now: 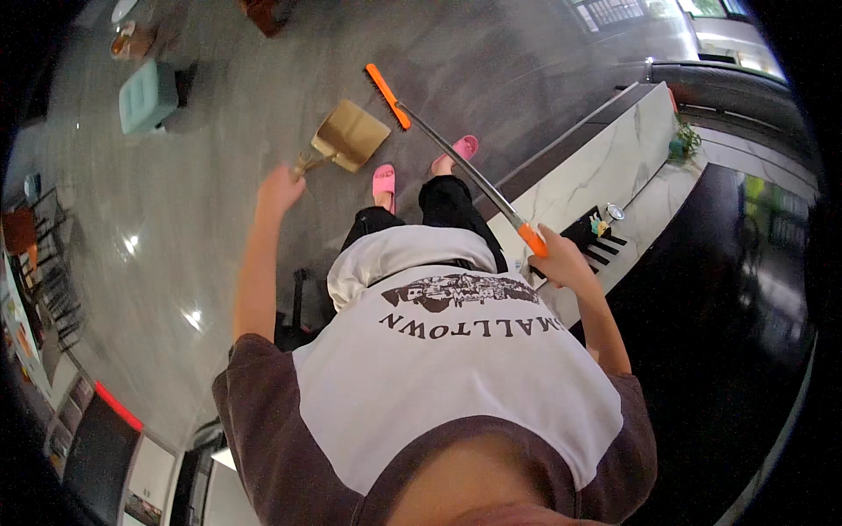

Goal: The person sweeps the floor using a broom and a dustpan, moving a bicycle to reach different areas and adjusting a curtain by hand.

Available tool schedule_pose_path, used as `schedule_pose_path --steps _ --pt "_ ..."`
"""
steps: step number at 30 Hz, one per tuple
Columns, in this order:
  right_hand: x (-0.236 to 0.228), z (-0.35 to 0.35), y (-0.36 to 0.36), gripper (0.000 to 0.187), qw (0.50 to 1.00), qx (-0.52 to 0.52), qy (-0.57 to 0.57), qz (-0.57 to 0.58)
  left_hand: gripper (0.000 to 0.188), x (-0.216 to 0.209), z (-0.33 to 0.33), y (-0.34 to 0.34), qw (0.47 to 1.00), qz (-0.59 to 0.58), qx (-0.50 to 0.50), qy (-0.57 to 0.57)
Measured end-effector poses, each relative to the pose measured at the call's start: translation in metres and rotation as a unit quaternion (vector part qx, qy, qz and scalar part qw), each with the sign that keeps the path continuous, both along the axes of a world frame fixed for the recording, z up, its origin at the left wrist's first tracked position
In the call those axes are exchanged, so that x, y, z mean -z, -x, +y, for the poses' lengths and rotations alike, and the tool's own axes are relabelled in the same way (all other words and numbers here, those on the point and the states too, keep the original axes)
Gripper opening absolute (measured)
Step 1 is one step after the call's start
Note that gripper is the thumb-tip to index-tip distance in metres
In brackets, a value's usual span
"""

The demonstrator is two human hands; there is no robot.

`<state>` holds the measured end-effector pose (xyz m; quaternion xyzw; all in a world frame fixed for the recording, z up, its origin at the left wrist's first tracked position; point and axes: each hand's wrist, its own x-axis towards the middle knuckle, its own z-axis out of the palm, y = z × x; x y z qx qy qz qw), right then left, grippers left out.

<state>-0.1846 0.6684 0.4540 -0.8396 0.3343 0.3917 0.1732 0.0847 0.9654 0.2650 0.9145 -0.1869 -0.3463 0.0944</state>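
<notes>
My left hand [282, 188] is closed round the handle of a tan dustpan [353, 135], which hangs over the grey floor ahead of my feet. In my right hand [564, 259] is the orange grip of a long-handled broom [465, 167] with a silver pole. Its orange head [388, 96], with dark bristles, is at the floor just beyond the dustpan's right side; a small gap shows between them. Pink slippers [383, 180] are on my feet, close behind the dustpan and broom head.
To my right runs a low white marbled cabinet [596, 167], with a plant [687, 140] and small items on top, beside a large glossy black panel [728, 289]. A pale teal stool [147, 96] stands at far left. Chairs [53, 263] line the left edge.
</notes>
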Motion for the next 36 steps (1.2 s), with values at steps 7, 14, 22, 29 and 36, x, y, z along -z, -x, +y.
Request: schedule_pose_path --steps 7,14,22,29,36 --pt "0.019 -0.006 0.01 0.021 0.898 0.398 -0.179 -0.055 0.041 0.009 -0.009 -0.005 0.998 -0.03 -0.025 0.051" --pt "0.037 -0.032 0.006 0.017 0.814 0.52 -0.228 -0.121 0.041 -0.001 -0.052 -0.019 0.999 0.002 -0.018 0.03" --pt "0.011 -0.077 -0.056 0.013 0.698 0.634 -0.279 -0.181 0.043 -0.015 -0.112 -0.083 0.999 0.015 -0.001 0.032" --pt "0.017 -0.158 -0.046 0.016 0.523 0.72 -0.386 -0.243 0.042 0.043 -0.192 -0.112 0.993 0.06 -0.075 0.069" --pt "0.016 -0.195 -0.036 0.022 0.41 0.774 -0.403 -0.266 0.037 -0.015 -0.295 -0.114 0.987 0.063 -0.109 0.103"
